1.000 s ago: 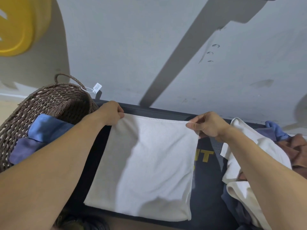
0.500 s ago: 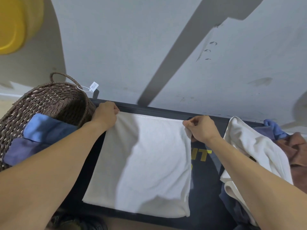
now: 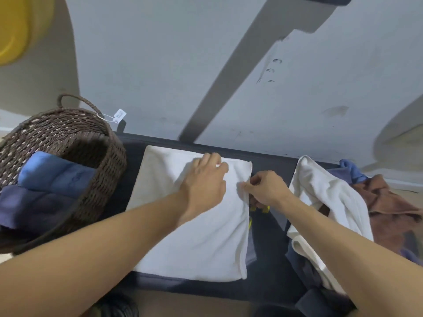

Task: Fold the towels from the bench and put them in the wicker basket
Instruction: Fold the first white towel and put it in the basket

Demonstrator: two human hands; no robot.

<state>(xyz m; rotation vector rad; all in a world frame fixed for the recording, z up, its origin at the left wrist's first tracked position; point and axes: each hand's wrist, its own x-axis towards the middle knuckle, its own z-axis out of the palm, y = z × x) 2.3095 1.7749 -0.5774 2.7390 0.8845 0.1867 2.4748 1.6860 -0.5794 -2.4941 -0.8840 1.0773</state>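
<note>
Two hands work over one white towel [image 3: 194, 236] lying flat on the dark bench [image 3: 270, 259]. Head view, only view available.

Towel: folded to a rough rectangle, long axis running away from the person, far edge near the wall [image 3: 160, 65], near edge just short of the bench's front lip. Surface soft, matte, fine nap; right side shows a rounded fold with layered edges. Left part sits in shadow and reads greyish.

Left hand [image 3: 206, 179]: palm down on the upper middle of the towel, fingers extended and lying flat on the cloth, pressing rather than gripping.

Right hand [image 3: 265, 188]: at the towel's right edge, thumb and fingers curled, pinching that edge near the far corner.

Bench: dark navy padded top, smooth; a bit of yellow lettering [image 3: 259, 209] shows beside the right hand, unreadable.

Wicker basket [image 3: 68, 138]: left of the towel, touching the bench's end, brown woven strands, rounded wall, loop handle with a small white tag [image 3: 119, 115]. Inside lie a folded light blue towel [image 3: 52, 172] on top of a folded navy towel [image 3: 34, 207].

Right of the folded towel, well apart from it: loose heap of a crumpled cream towel [image 3: 325, 197], a rust-brown towel [image 3: 389, 207] and a blue cloth [image 3: 350, 170] partly hidden behind them.

Wall: pale grey, scuffed. Yellow rounded object [image 3: 13, 28] at upper left, unidentified.
</note>
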